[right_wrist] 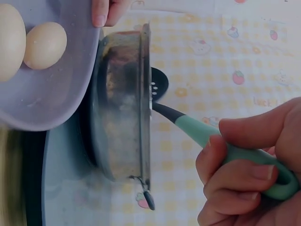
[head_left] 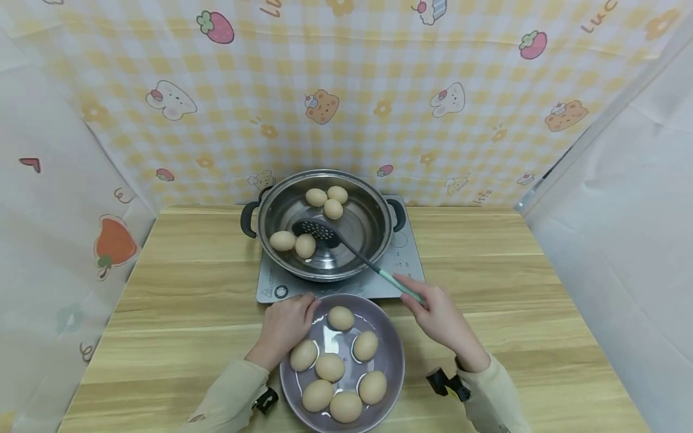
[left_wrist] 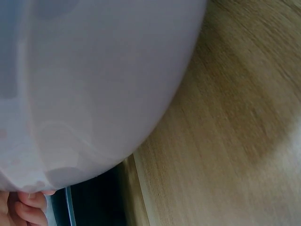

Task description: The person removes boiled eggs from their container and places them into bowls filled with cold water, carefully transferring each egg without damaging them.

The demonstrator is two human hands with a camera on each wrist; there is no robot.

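My right hand (head_left: pixel 438 316) grips the mint-green handle (right_wrist: pixel 195 129) of a black slotted spoon (head_left: pixel 316 229). Its perforated head hangs over the pot, partly showing above the rim in the right wrist view, with no egg on it. Inside the steel pot (head_left: pixel 373 204) lie several brown eggs (head_left: pixel 316 197), two of them near the spoon head. My left hand (head_left: pixel 287 325) holds the far left rim of a purple-grey bowl (head_left: pixel 394 370), thumb on the rim and fingers beneath. Several more eggs (head_left: pixel 329 367) are spread in that bowl.
The pot stands on a grey induction cooker (head_left: pixel 408 258), its two black handles (head_left: pixel 399 215) sticking out sideways. Behind it hangs a yellow checked cloth (head_left: pixel 379 78). A wooden table (head_left: pixel 487 258) lies beneath everything, with pale walls (head_left: pixel 612 210) on both sides.
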